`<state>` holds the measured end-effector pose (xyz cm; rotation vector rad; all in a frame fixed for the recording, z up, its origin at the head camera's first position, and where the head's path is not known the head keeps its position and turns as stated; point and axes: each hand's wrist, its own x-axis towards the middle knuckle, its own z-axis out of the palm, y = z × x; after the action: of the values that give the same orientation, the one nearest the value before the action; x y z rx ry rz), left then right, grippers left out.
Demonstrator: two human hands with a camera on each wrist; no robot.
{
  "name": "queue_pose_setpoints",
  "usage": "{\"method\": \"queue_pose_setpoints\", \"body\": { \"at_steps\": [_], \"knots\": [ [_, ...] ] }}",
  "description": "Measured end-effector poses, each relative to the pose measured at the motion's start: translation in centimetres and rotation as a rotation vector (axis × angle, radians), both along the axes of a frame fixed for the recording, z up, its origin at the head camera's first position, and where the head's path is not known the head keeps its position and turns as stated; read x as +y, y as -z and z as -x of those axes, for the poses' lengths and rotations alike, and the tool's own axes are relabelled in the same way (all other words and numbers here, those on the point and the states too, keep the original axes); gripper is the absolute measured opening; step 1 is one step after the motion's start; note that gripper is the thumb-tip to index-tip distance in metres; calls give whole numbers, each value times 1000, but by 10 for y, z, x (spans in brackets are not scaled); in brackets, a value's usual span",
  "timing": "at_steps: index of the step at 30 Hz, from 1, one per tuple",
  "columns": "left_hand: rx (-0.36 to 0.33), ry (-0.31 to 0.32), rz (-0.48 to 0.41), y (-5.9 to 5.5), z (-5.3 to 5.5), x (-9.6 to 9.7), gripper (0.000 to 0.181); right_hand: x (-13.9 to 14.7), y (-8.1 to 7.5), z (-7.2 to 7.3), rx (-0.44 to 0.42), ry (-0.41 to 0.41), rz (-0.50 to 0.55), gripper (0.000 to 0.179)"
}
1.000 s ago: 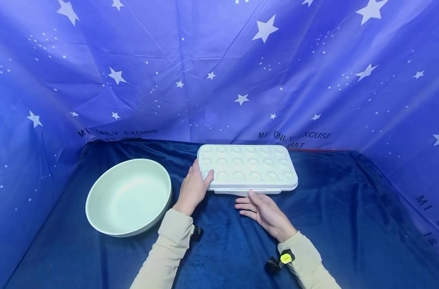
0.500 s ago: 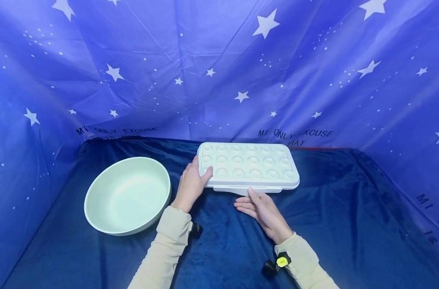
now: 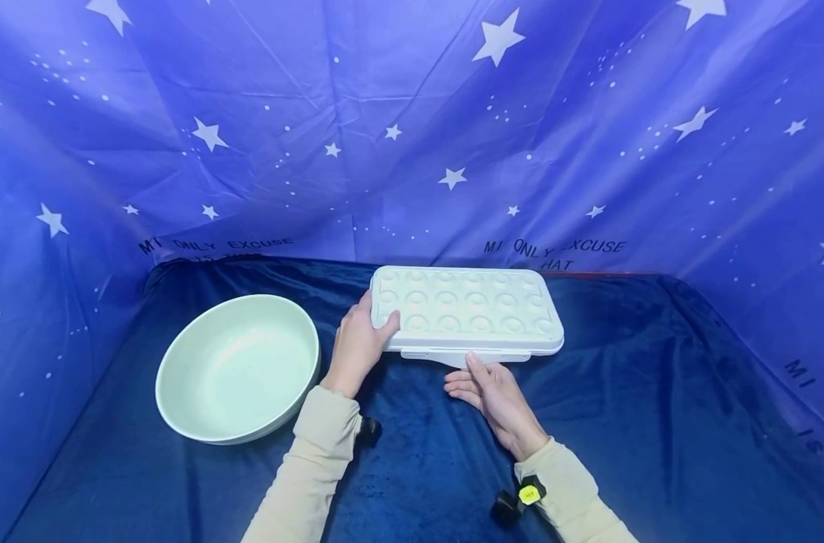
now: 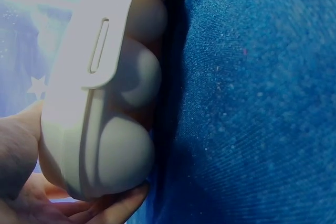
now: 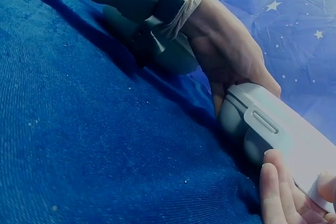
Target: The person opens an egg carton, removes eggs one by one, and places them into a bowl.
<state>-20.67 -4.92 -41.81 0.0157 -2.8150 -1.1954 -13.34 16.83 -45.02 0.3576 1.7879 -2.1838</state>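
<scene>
A white plastic egg box (image 3: 462,309) with a lidded, dimpled top stands near the back of the cloth. My left hand (image 3: 357,343) grips its left end, thumb on the lid and fingers around the far side. In the left wrist view, the rounded egg cups of the egg box (image 4: 126,148) show below the rim, with fingertips under the end cup. My right hand (image 3: 503,407) is at the front, its thumb against the long latch (image 3: 513,355) and the other fingers extended below it. In the right wrist view, thumb and index finger pinch the latch's edge.
A large pale green bowl (image 3: 242,369) stands left of the egg box, close to my left forearm. Dark blue velvety cloth (image 3: 656,422) covers the table. A blue curtain (image 3: 412,90) with white stars hangs behind and at both sides.
The head view has shifted slightly. Both hands keep nearly the same hold on the egg box, which has hardly moved.
</scene>
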Motion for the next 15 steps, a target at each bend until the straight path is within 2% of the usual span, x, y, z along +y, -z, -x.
{"method": "queue_pose_setpoints", "body": {
  "at_steps": [3,10,15],
  "knots": [
    [4,1,-4,-1,0,1,69,1,-2,-1,-3,15,-8,47],
    [-47,-10,19,-2,-1,-1,74,-2,-2,-1,5,37,11,55],
    [-67,17,7,-1,-2,-1,73,-2,0,-4,-5,51,16,54]
  ]
}}
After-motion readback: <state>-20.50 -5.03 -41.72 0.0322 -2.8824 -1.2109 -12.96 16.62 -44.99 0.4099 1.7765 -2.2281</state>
